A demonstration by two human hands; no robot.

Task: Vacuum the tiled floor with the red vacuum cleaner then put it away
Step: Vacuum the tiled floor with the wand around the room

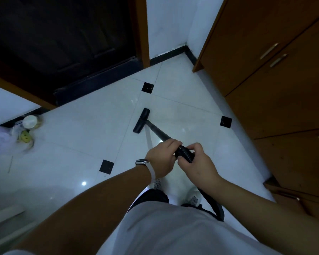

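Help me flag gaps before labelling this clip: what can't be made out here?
Head view only:
- The red vacuum cleaner body: outside the frame; the black ribbed plastic hose passes out of sight behind the person.
- Joint between hose and black wand tube: covered by the left hand and right hand.
- Clear plastic bags at the left edge: blurred and cut off; contents unreadable.

The tiled floor [81, 129] is glossy white, patterned with small black diamond insets [147, 87]. The floor nozzle [141, 120], wand [157, 130] and ribbed hose [185, 153] are black. On the right, the cabinet [265, 80] is orange-brown with brass-coloured handles [269, 50].
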